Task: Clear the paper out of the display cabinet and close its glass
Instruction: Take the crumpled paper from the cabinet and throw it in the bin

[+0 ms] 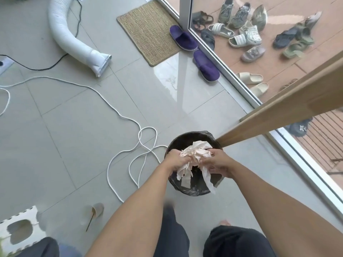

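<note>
A bundle of crumpled pale paper (194,154) is gripped from both sides over a round black waste bin (185,139) lined with a dark bag. My left hand (176,160) grips the paper's left side and my right hand (218,162) grips its right side. Torn strips hang down from both hands into the bin's mouth. The display cabinet's glass is not in view; only a light wooden edge (278,115) slants in from the right, just above the bin.
A white cable (118,112) loops across the tiled floor left of the bin. A white ribbed duct (74,39), a woven doormat (148,30) and purple slippers (206,65) lie farther off. A glass door frame (239,88) runs along the right, with several shoes outside.
</note>
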Available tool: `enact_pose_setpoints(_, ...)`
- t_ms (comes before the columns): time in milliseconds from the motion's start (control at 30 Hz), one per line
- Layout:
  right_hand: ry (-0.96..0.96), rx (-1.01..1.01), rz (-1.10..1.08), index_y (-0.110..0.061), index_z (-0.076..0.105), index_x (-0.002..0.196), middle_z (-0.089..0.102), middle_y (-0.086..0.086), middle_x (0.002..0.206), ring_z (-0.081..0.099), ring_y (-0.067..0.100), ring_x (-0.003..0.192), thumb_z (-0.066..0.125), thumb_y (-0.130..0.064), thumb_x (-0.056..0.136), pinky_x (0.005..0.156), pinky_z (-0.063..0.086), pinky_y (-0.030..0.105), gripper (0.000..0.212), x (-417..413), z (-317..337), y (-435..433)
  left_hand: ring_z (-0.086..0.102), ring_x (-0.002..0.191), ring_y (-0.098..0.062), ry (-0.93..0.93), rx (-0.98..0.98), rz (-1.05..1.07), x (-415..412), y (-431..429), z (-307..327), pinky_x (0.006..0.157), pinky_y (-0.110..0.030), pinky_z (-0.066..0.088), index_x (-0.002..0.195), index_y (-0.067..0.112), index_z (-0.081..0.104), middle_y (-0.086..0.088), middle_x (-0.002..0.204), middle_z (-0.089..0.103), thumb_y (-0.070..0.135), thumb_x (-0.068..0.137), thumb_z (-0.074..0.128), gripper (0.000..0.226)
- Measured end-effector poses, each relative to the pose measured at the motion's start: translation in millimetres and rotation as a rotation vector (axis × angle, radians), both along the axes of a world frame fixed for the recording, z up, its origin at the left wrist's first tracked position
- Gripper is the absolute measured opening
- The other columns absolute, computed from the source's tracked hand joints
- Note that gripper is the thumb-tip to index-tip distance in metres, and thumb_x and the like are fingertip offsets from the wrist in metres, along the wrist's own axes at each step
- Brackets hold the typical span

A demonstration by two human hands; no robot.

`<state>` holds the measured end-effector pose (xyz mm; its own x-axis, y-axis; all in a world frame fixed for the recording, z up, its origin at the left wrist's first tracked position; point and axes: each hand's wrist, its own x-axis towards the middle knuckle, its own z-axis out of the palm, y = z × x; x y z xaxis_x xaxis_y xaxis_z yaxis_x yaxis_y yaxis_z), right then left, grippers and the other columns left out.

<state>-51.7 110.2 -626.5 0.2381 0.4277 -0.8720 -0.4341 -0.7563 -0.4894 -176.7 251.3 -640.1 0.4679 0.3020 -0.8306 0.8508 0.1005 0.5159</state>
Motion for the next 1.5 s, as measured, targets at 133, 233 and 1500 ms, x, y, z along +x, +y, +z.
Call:
enact_pose_setpoints(133,-0.007,-0.015,0.007,-0.009,0.064,0.123,0.073,0.015,0.117,0.07,0.023,0.098,0.07,-0.004,0.082,0.08,0.056,0.038,0.041,2,-42,3,0.061,0.077,-0.024,0.02,0.024,-0.027,6,0,-39,0.073,-0.036,0.051,0.085,0.005,0.07,-0.007,0.083,0.067,0.027,0.082,0.066,0.023)
enact_pose_setpoints(233,-0.009,-0.026,0.016,-0.013,0.054,0.136,0.07,0.01,0.122,0.068,0.025,0.112,0.074,-0.009,0.078,0.088,0.056,0.04,0.062,2,-68,3,0.065,0.081,-0.024,0.031,0.018,-0.027,8,-3,-61,0.073,-0.033,0.05,0.092,0.007,0.071,-0.011,0.092,0.072,0.03,0.081,0.064,0.027)
enact_pose_setpoints(1500,-1.538,0.221,0.304,-0.025,0.056,0.126,0.065,-0.002,0.123,0.062,0.021,0.11,0.063,-0.036,0.09,0.095,0.051,0.043,0.039,-8,687,-36,0.067,0.097,-0.018,-0.761,1.024,-0.375,40,19,664,0.089,-0.034,0.054,0.113,0.017,0.071,-0.002,0.112,0.073,0.036,0.087,0.066,0.033)
